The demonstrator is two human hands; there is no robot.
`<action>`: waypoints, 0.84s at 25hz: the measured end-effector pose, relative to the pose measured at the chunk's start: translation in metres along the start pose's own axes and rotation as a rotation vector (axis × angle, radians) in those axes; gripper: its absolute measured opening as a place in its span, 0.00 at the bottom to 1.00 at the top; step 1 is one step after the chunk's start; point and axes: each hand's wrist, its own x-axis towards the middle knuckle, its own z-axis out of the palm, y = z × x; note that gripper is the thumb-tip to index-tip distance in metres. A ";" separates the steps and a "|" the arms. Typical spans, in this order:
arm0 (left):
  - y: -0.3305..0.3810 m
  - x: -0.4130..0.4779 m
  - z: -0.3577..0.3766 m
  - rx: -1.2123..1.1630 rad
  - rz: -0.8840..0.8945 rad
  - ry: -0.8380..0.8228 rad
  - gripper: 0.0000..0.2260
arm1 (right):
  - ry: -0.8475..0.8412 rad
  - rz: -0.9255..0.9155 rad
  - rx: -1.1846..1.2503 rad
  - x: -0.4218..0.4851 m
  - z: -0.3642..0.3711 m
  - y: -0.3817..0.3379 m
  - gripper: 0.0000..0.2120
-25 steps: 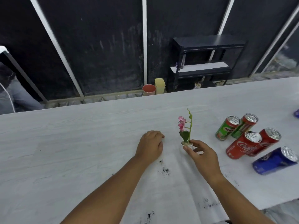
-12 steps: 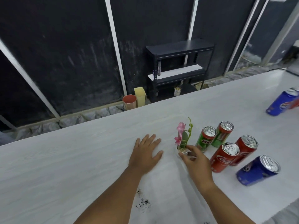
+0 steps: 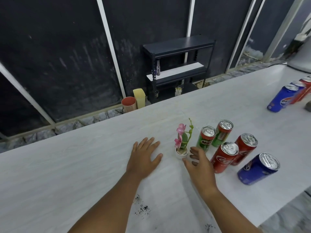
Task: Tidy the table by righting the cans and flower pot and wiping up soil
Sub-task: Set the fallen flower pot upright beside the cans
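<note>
A small white flower pot point(image 3: 181, 153) with a pink orchid stands upright on the white table point(image 3: 67, 165). My right hand point(image 3: 201, 169) is just right of the pot, its fingers spread and holding nothing. My left hand point(image 3: 143, 158) lies flat and open on the table left of the pot. Right of the pot stand a green Milo can point(image 3: 205, 139), a second green can point(image 3: 222, 134), two red cola cans point(image 3: 224, 158) and a blue can point(image 3: 258, 169). Dark soil crumbs point(image 3: 141, 209) lie near my left forearm, and more soil point(image 3: 209, 227) at the front edge.
More cans, a blue one point(image 3: 281, 99) and red ones behind it, stand at the far right edge. Beyond the table are a black shelf unit point(image 3: 178, 68), a red cup point(image 3: 128, 104) and a yellow cup point(image 3: 139, 98) on the floor.
My right hand has opened and come off the pot, which stays upright. My left hand went from curled to flat on the table. The view has swung right, and the far-right cans now show.
</note>
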 end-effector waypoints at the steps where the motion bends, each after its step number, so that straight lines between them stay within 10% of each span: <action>1: 0.001 0.000 -0.003 0.003 -0.006 -0.030 0.28 | -0.001 0.002 -0.025 -0.006 -0.004 0.002 0.23; 12: 0.055 -0.059 -0.022 -0.146 -0.184 -0.133 0.24 | 0.054 -0.092 -0.254 -0.109 -0.089 0.015 0.14; 21: 0.216 -0.177 -0.003 -0.377 0.249 -0.062 0.16 | 0.322 -0.048 -0.443 -0.209 -0.164 0.036 0.21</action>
